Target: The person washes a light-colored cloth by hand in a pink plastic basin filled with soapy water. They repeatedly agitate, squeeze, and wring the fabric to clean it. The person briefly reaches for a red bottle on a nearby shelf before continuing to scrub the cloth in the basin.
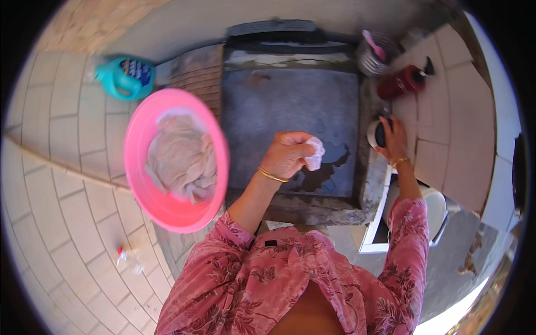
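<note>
My left hand [288,154] pinches a small crumpled white wad [315,154], perhaps cloth, above the shallow grey sink [289,109]. Water lies in a puddle on the sink floor beneath it. On the sink's right ledge, my right hand [395,140] has its fingers and thumb around a small round item [372,135] with a pale side and a dark top; its exact kind is unclear. Left of the sink stands a pink plastic basin [178,215], tilted in view, with a bunched pale cloth [182,157] inside.
A teal jug-shaped bottle [125,79] stands behind the basin. At the back right are a woven basket [372,58] with a pink-handled item, and a dark red pump bottle [402,83]. A pale bucket [433,213] sits below my right forearm. A clear bottle [130,259] lies at left.
</note>
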The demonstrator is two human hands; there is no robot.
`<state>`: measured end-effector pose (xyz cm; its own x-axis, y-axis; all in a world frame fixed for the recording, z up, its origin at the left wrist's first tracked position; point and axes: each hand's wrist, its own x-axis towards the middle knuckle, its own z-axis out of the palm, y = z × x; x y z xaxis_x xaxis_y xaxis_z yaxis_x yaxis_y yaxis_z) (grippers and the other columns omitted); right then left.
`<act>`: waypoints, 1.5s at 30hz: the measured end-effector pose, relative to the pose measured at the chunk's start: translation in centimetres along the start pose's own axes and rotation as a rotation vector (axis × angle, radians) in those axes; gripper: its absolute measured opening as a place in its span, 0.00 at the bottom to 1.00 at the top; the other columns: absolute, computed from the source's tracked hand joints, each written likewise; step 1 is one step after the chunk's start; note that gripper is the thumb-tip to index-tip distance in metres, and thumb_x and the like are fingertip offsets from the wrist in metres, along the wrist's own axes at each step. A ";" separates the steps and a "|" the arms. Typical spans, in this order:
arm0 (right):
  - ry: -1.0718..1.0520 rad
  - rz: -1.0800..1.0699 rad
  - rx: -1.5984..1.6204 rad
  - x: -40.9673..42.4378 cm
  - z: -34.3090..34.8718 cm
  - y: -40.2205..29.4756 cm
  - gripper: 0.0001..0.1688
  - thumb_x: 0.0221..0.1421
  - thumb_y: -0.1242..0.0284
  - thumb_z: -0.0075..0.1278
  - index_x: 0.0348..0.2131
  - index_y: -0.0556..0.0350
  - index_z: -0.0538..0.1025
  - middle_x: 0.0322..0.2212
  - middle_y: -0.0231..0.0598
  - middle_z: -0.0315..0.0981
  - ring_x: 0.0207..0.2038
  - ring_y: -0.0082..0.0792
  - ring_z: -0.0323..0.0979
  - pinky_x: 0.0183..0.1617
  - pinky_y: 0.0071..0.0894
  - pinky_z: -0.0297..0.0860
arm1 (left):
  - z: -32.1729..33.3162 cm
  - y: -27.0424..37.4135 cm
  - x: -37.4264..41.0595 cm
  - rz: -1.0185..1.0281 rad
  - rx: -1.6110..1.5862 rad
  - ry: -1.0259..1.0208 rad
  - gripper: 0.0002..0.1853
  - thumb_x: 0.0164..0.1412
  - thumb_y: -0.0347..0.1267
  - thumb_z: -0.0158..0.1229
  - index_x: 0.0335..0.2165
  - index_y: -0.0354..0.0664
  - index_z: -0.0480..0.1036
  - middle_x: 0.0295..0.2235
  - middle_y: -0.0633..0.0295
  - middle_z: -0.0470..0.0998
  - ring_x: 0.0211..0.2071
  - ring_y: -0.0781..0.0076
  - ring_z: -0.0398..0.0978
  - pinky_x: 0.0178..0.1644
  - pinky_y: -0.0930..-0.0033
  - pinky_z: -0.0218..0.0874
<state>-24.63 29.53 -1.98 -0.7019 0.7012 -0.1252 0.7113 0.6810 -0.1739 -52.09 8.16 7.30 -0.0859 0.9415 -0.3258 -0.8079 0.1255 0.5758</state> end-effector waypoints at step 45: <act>0.096 -0.235 0.968 -2.1 -3.3 -54.0 0.16 0.39 0.90 0.44 0.30 0.62 0.75 0.21 0.41 0.67 0.24 0.35 0.68 0.27 0.25 0.64 | -27.5 22.1 -23.6 0.177 0.435 0.293 0.06 0.54 0.25 0.52 0.30 0.32 0.73 0.19 0.63 0.73 0.13 0.81 0.67 0.12 0.80 0.54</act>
<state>-61.48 -8.05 10.91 -0.7845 0.6141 0.0862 0.1887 0.3689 -0.9101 -83.92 -19.87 7.12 -0.4072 0.8414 -0.3552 -0.4567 0.1492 0.8770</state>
